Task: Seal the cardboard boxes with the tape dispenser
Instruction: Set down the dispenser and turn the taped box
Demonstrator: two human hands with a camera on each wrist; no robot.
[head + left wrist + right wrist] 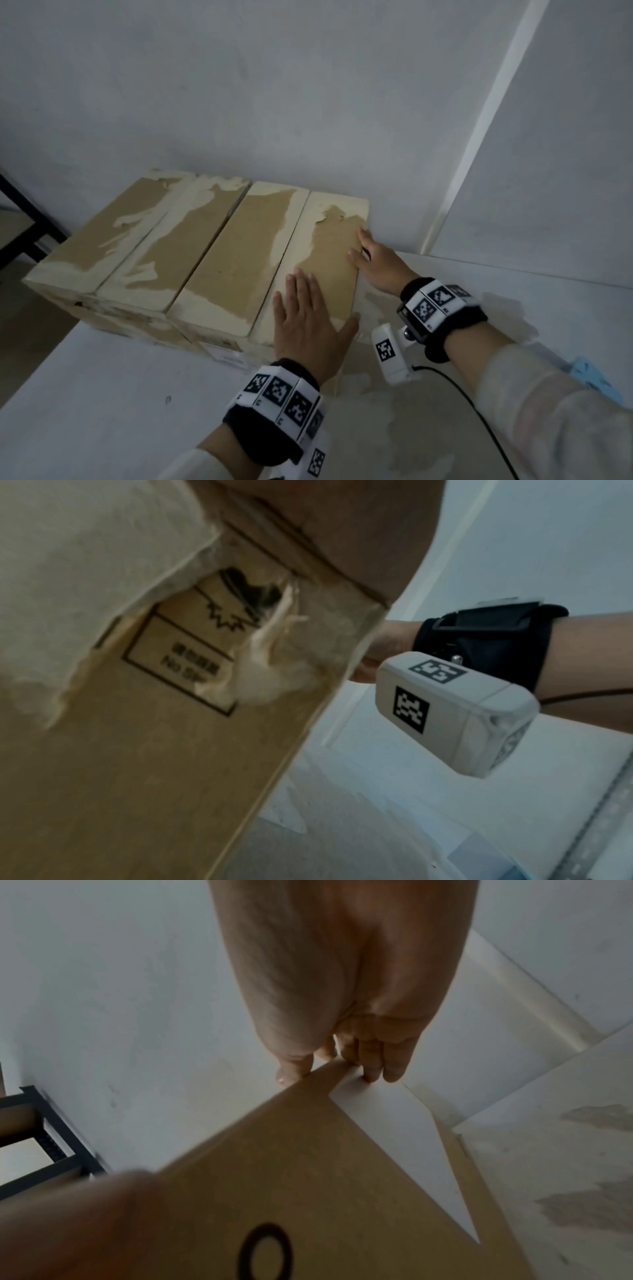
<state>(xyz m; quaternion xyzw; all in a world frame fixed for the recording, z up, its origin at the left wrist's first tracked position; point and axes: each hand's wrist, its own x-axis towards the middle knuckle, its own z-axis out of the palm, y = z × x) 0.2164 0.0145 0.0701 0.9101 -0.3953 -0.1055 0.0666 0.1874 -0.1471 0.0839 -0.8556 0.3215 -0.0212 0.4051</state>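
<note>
Two worn cardboard boxes stand side by side on a white table (102,394) against the wall, flaps down. The left box (137,240) is untouched. My left hand (308,308) lies flat, fingers straight, on the right box (239,260) near its front right corner. That box's printed side (137,750) fills the left wrist view. My right hand (368,260) holds this box's right top edge. In the right wrist view the thumb (294,1069) sits on top and the fingers (380,1064) reach down the side, the edge between them. No tape dispenser is clearly visible.
A light blue object (596,380) lies on the table at the far right, partly behind my right forearm; what it is I cannot tell. A black metal shelf frame (27,222) stands left of the boxes. The wall runs close behind them.
</note>
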